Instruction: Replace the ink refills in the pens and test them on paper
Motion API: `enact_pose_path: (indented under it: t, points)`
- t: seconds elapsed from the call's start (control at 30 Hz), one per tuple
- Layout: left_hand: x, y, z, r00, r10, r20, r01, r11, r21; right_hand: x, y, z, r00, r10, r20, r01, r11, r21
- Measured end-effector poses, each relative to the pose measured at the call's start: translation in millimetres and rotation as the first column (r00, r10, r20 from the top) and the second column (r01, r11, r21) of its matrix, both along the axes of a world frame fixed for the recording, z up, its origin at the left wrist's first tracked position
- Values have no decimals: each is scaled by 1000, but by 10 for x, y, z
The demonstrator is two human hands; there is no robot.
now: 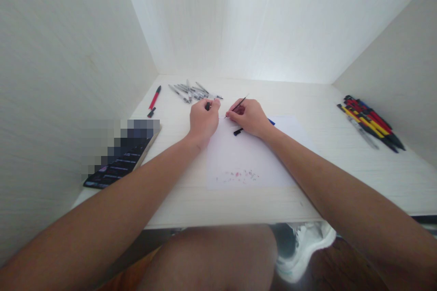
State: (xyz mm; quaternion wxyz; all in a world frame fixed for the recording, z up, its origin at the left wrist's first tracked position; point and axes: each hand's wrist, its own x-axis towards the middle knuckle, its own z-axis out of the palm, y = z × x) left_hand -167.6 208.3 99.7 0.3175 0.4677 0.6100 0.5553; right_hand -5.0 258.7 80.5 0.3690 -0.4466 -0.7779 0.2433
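My left hand (205, 118) is closed over the upper left of a white paper sheet (259, 159). From its curled fingers shows a small black pen part (207, 106); the rest of that is hidden. My right hand (251, 117) pinches a thin dark pen refill (241, 102), slanted, with its fine tip down and to the left. Under the right hand, a black pen cap (238, 132) lies on the sheet. A blue piece (271, 122) sticks out behind that hand, mostly covered. Small coloured scribbles mark the sheet's near edge.
Several clear pen parts (191, 92) lie in a pile behind my left hand. A red pen barrel (155, 97) and a black cap (151, 112) are at left, above a dark printed packet (119, 163). Assorted coloured pens (370, 120) lie at right. White panels (385, 41) enclose the desk.
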Motion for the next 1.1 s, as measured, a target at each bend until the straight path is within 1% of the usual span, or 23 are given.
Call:
enact_pose_path:
  t: [0.1,0.37,0.5,0.57,0.73,0.9,1.1]
  points:
    - [1,-7,11,1000,8,-21,-8,1000,-12,4,10,-5,1000,2,13,-2,1000,-5]
    - [5,-23,29,1000,-2,4,2,1000,-15,6,8,0,1000,-9,-5,9,1000,12]
    - [8,-24,33,1000,-12,19,12,1000,-22,18,18,-12,1000,-14,-16,14,1000,3]
    - [8,-21,29,999,-19,25,20,1000,-8,18,15,-7,1000,-16,-7,16,1000,-5]
    - [7,-23,24,1000,-8,11,8,1000,-23,10,2,23,1000,5,20,-5,1000,-23]
    - [-1,-24,31,1000,-22,14,22,1000,-10,17,14,10,1000,-9,-8,9,1000,-22]
    - [-1,-34,39,1000,-25,6,25,999,-26,21,32,-7,1000,6,-5,-6,999,-35]
